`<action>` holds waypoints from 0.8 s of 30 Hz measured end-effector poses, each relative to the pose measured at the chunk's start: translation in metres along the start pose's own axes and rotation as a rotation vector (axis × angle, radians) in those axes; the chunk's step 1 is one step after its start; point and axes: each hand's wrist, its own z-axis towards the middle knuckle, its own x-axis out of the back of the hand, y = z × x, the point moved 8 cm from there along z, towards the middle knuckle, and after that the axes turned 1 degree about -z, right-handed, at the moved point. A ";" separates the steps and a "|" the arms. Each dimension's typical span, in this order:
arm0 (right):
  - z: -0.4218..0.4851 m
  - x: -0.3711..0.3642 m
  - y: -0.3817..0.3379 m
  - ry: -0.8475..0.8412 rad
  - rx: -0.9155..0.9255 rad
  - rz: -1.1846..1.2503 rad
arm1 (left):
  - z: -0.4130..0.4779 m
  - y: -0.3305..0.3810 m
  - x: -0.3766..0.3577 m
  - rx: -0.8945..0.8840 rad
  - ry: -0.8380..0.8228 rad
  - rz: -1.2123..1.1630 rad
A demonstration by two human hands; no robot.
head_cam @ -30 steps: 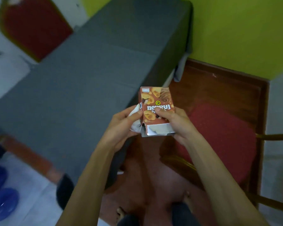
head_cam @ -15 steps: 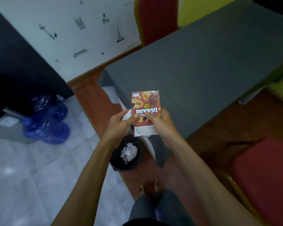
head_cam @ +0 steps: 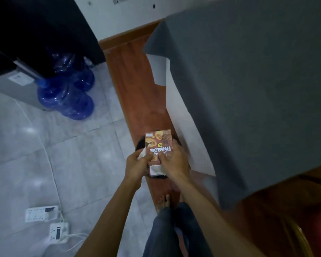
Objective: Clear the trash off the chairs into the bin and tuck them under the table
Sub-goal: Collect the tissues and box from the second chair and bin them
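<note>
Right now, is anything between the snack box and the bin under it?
Nothing shows in the head view. The snack box, held by the left hand and right hand, hangs directly over the bin, covering most of its opening.

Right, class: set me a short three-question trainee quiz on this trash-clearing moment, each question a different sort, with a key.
1. True or false: the snack box is held by both the left hand and the right hand.
2. What lies directly below the box? A) blue water jugs B) black bin C) power strips
3. Fill in: the crumpled white paper is in the ___ hand.

Key: 1 true; 2 B; 3 left.
</note>
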 end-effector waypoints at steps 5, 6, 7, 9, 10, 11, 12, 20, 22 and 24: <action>0.066 -0.078 0.063 -0.047 -0.003 -0.153 | 0.090 -0.077 -0.017 0.014 0.122 0.152; 0.080 -0.092 0.078 -0.061 0.003 -0.184 | 0.109 -0.091 -0.022 0.010 0.131 0.177; 0.094 -0.106 0.092 -0.069 0.007 -0.203 | 0.127 -0.104 -0.027 0.004 0.126 0.203; 0.116 -0.129 0.122 -0.082 -0.041 -0.166 | 0.162 -0.130 -0.041 0.046 0.036 0.269; 0.125 -0.139 0.137 -0.093 -0.062 -0.164 | 0.178 -0.145 -0.049 0.100 -0.045 0.311; 0.132 -0.148 0.149 -0.106 -0.068 -0.178 | 0.191 -0.159 -0.057 0.144 -0.125 0.366; 0.138 -0.153 0.160 -0.127 -0.065 -0.216 | 0.201 -0.168 -0.061 0.158 -0.186 0.431; 0.115 -0.144 0.166 -0.148 -0.103 -0.143 | 0.186 -0.148 -0.053 -0.015 -0.269 0.573; 0.096 -0.129 0.144 -0.146 -0.105 -0.103 | 0.162 -0.131 -0.047 -0.023 -0.255 0.571; 0.074 -0.111 0.117 -0.139 -0.106 -0.062 | 0.132 -0.108 -0.040 -0.050 -0.251 0.606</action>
